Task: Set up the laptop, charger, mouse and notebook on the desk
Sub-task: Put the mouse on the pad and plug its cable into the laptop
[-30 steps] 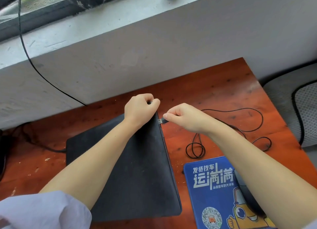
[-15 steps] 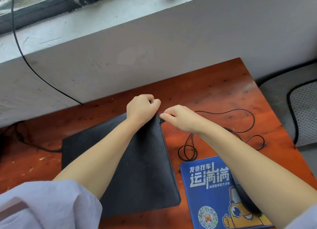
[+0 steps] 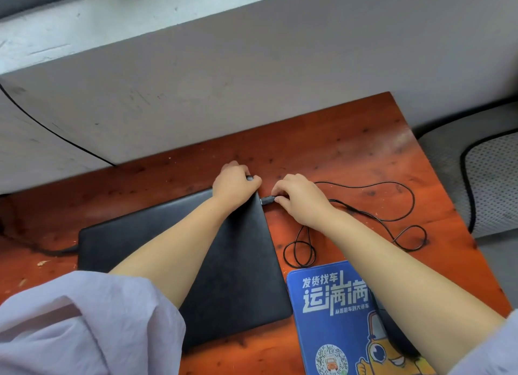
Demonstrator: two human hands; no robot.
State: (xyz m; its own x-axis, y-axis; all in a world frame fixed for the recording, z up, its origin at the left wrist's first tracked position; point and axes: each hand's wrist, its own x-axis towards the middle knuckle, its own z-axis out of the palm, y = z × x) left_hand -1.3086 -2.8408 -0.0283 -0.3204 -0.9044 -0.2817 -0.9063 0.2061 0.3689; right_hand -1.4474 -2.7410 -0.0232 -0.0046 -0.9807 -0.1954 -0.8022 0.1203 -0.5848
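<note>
At frame centre our left hand [image 3: 234, 182] gripped the far right corner of the one closed laptop [image 3: 157, 234], and just right of it our right hand [image 3: 301, 199] pinched the single plug [image 3: 268, 200] against the laptop's edge. We judged a skewed push could jam it. One cable [image 3: 392, 206] trailed right; one mouse pad [image 3: 333, 318] lay lower right.

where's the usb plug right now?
Head view, centre: the USB plug is pinched in the right hand, at the closed laptop's right edge, near its far corner.
</note>
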